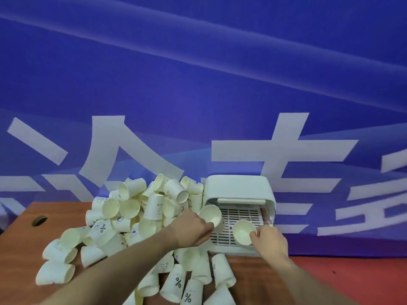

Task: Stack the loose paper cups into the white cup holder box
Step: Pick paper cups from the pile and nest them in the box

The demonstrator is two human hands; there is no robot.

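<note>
Head view: we count one white cup holder box, rounded on top with a slotted grille tray pulled out at its front, two cups held over that tray, and a heap of loose paper cups too many and too overlapped for us to count, spilling left of the box and down in front of it on the brown table. Our left hand grips one pale cream cup over the tray's left side, mouth tipped toward us; our right hand pinches the rim of a second cup over the tray's right front. Several heap cups carry a dark percent mark or small blue print.
</note>
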